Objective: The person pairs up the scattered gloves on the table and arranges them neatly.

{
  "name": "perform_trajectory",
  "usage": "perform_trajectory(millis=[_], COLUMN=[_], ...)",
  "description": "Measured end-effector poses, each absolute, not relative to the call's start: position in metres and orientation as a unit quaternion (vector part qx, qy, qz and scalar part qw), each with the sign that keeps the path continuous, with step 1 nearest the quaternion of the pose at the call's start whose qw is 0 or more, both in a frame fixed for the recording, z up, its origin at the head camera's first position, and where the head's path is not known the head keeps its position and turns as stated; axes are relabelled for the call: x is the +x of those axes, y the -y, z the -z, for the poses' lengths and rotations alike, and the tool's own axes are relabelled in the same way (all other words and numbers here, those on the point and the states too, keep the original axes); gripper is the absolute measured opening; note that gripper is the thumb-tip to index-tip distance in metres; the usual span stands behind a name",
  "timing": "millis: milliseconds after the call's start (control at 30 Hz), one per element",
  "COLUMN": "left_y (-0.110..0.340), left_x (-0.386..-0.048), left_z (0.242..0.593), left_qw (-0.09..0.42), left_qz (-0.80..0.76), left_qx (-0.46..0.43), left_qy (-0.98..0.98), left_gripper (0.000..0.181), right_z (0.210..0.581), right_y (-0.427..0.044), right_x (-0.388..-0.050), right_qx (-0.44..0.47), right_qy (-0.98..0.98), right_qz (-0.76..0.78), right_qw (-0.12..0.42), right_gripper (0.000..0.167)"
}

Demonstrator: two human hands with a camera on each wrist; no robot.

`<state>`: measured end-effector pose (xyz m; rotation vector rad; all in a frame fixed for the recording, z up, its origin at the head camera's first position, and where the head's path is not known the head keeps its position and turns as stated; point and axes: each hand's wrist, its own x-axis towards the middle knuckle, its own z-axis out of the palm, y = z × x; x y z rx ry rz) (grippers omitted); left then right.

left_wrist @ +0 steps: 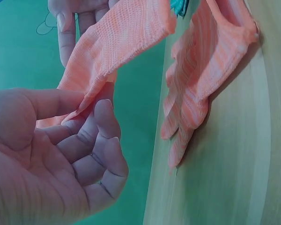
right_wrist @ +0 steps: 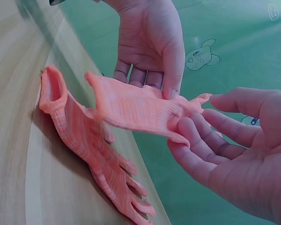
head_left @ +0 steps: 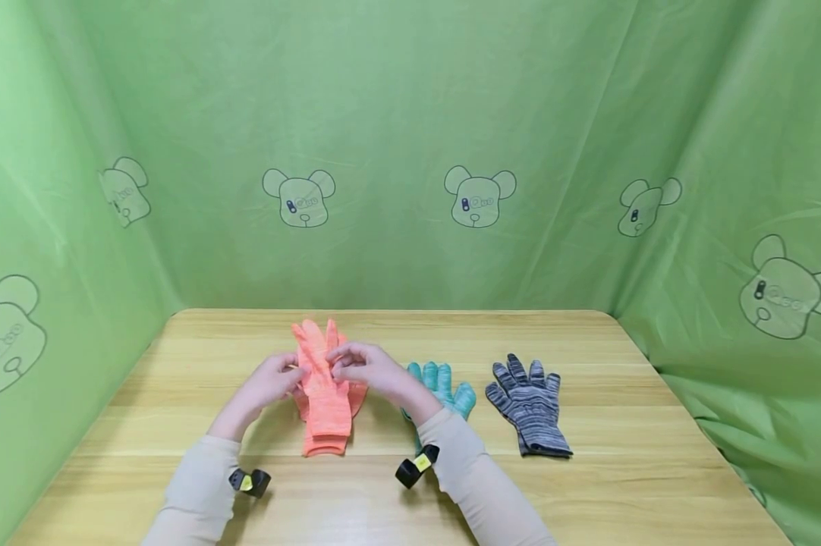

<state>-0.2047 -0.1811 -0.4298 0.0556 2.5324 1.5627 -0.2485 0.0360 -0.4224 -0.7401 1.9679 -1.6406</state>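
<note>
Both hands hold an orange knit glove (head_left: 325, 402) raised above the table, its fingers toward the far side and its cuff toward the person. My left hand (head_left: 272, 381) pinches one edge of it between thumb and fingers, as the left wrist view shows. On the opposite edge, my right hand (right_wrist: 243, 145) grips the fabric near the glove's fingers, with several fingertips against the underside. Beneath lies a second orange glove (right_wrist: 98, 150) on the tabletop, its cuff gaping. The upper glove partly covers it in the head view.
A teal glove (head_left: 445, 383) lies right of the orange pair, partly hidden under the right forearm. Farther right is a grey-and-black striped glove (head_left: 532, 406). The wooden table (head_left: 629, 485) is bordered by green curtains (head_left: 390, 258) with bear outlines.
</note>
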Motion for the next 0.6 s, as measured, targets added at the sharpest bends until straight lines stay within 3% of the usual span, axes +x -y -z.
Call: perform_trajectory(millis=[600], left_y=[0.1834], left_x=[-0.2062], left_z=[0.4337], left_qw=[0.098], left_qz=[-0.518], left_qx=[0.019], left_qy=[-0.850], left_gripper=[0.019], right_z=[0.4260], right_y=[-0.0354], right_x=[-0.2478], right_qx=[-0.255], right_qy=[-0.716], right_qz=[0.593], right_qw=[0.268], right_gripper=[0.032])
